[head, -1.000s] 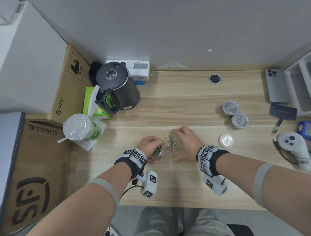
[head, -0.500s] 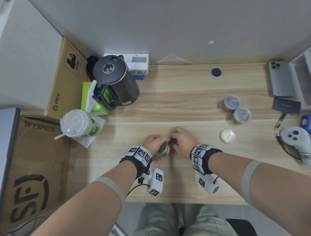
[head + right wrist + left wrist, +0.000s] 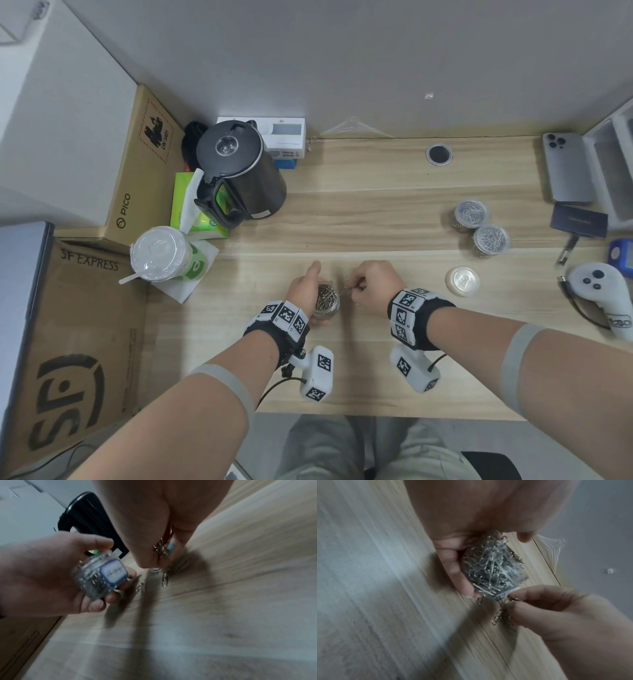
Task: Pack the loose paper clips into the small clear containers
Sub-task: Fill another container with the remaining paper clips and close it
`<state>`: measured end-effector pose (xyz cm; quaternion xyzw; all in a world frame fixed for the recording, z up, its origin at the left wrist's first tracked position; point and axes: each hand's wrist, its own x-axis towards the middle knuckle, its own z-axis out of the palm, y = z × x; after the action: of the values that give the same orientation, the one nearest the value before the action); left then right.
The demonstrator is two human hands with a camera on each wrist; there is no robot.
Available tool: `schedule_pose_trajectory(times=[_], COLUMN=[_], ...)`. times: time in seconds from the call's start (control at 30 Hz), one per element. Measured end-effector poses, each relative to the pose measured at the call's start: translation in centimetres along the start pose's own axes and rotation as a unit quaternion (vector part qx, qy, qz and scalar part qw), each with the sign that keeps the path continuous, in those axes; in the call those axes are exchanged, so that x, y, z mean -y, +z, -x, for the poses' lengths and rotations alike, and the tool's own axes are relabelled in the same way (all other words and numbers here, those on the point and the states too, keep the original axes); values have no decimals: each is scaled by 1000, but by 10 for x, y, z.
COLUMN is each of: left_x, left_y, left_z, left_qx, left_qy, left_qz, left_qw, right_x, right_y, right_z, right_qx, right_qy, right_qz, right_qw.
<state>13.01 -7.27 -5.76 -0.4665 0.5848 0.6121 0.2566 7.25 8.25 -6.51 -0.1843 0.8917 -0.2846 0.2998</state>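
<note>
Paper clips [image 3: 493, 566] fill the small clear container [image 3: 327, 303] that the left hand [image 3: 305, 291] grips, its fingers [image 3: 455, 573] curled round the wall and the thumb on the far side; the container is open-topped, tilted toward the right hand [image 3: 373, 286], with a blue-edged label [image 3: 114, 573] facing the right wrist camera; the right hand's fingertips [image 3: 513, 607] pinch a small bunch of clips [image 3: 161, 548] just beside the container's rim, and a few more (blurred, perhaps three or four) lie on the wooden desk [image 3: 376, 212] under those fingertips; well to the right of the fingers stand two filled containers [image 3: 481, 226] and a loose lid [image 3: 462, 281].
</note>
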Motion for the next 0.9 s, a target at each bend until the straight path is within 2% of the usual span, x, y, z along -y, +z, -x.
schedule_pose_trajectory(times=[0.13, 0.23, 0.33, 0.43, 0.6, 0.73, 0.9], left_x=[-6, -10, -17, -22, -21, -16, -15], left_y=[2, 5, 7, 9, 1, -4, -6], left_z=[7, 11, 15, 21, 16, 8, 7], left_qx=[-14, -12, -6, -10, 2, 15, 15], left_qy=[-19, -18, 5, 31, 29, 64, 54], left_qz=[1, -6, -20, -25, -5, -21, 6], left_qw=[1000, 1000, 1000, 999, 1000, 998, 998], right_x=[9, 26, 46, 59, 61, 53, 49], right_y=[-19, -33, -36, -29, -27, -32, -43], right_z=[5, 9, 9, 9, 11, 10, 11], right_qx=[-20, 18, 75, 96, 70, 82, 78], right_qy=[6, -24, -58, -77, -84, -103, -96], right_qz=[-58, -93, -60, -15, -44, -98, -152], right_qw=[998, 995, 994, 992, 993, 986, 981])
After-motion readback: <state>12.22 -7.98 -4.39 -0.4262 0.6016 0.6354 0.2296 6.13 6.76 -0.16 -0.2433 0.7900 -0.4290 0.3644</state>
